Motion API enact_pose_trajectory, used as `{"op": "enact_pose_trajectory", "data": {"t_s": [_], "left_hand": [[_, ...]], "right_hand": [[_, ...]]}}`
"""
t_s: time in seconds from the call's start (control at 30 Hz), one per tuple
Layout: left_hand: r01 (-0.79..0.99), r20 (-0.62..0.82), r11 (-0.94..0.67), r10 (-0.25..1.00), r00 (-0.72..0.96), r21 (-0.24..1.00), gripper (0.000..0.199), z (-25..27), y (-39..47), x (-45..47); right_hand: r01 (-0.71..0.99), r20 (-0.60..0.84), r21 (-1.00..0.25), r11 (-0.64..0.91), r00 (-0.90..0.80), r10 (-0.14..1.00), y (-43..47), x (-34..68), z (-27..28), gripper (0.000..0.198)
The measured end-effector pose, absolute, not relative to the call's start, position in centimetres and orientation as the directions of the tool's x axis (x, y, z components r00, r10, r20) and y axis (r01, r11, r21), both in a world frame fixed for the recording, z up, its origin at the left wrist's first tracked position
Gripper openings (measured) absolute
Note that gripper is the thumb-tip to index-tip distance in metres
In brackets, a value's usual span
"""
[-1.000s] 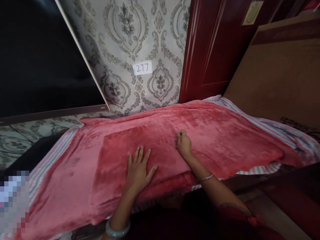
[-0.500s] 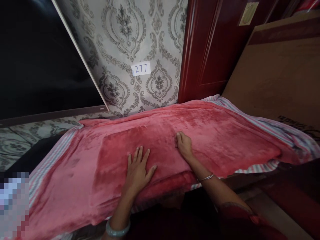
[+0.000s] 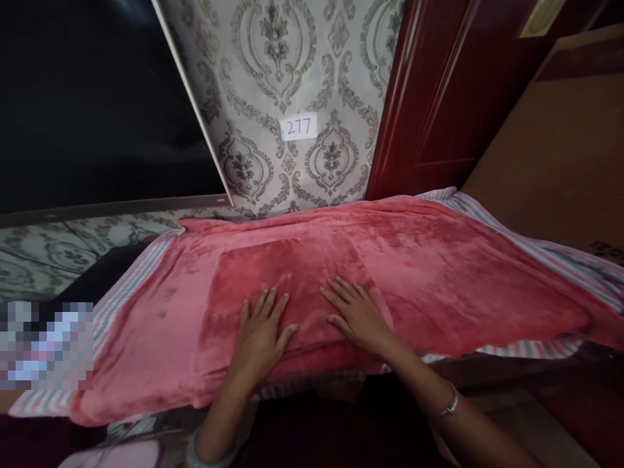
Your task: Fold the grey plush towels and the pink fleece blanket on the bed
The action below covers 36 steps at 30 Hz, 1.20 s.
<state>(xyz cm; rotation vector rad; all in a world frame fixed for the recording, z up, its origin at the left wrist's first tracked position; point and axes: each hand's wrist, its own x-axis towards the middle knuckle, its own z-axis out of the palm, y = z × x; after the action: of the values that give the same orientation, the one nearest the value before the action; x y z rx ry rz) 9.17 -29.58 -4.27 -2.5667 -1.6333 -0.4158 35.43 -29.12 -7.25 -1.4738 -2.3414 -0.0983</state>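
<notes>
Right hand (image 3: 358, 315) has uncurled from a loose fist and slid nearer the left hand (image 3: 260, 331); both now lie flat, palms down, fingers spread and holding nothing. They press side by side on the folded red blanket (image 3: 439, 273), near its front edge. Blanket lies spread over a striped sheet (image 3: 124, 292). Paper label (image 3: 298, 127) on the patterned wall behind.

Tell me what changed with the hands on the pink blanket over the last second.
The right hand opened from a loose fist farther back on the pink blanket and came nearer, now lying flat with fingers spread close beside the left hand. The left hand stayed flat, pressing the folded part. The blanket stayed spread over the striped sheet.
</notes>
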Motion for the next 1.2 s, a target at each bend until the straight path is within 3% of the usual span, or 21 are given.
{"op": "enact_pose_trajectory", "data": {"t_s": [0.27, 0.5, 0.6, 0.8, 0.97, 1.2], "left_hand": [[0.988, 0.342, -0.115, 0.937, 0.074, 0.103, 0.058, -6.8, -32.5, 1.8], [0.888, 0.399, -0.155, 0.916, -0.035, 0.433, 0.057, -8.3, -33.1, -1.7], [0.856, 0.415, -0.175, 0.909, -0.05, 0.486, 0.053, -8.2, -33.5, -2.5], [0.874, 0.39, -0.324, 0.904, 0.174, 0.362, 0.076, -8.3, -35.0, -4.2], [0.89, 0.445, -0.38, 0.862, 0.242, 0.253, 0.07, -8.9, -35.0, -4.6], [0.915, 0.524, -0.39, 0.803, 0.283, 0.102, 0.062, -8.7, -34.4, -4.3]], "right_hand": [[0.888, 0.461, -0.072, 0.455, -0.375, 0.804, -29.6, 35.2, -8.6, 0.053], [0.844, 0.475, -0.184, 0.504, -0.372, 0.797, -29.6, 36.5, -8.9, 0.049], [0.817, 0.495, -0.242, 0.523, -0.36, 0.791, -30.5, 38.1, -8.5, 0.049], [0.826, 0.429, -0.215, 0.521, -0.399, 0.81, -33.3, 41.4, -9.7, 0.072], [0.801, 0.462, -0.223, 0.555, -0.415, 0.784, -33.4, 42.6, -11.2, 0.09], [0.838, 0.457, -0.115, 0.534, -0.433, 0.777, -32.3, 41.8, -10.0, 0.11]]}}
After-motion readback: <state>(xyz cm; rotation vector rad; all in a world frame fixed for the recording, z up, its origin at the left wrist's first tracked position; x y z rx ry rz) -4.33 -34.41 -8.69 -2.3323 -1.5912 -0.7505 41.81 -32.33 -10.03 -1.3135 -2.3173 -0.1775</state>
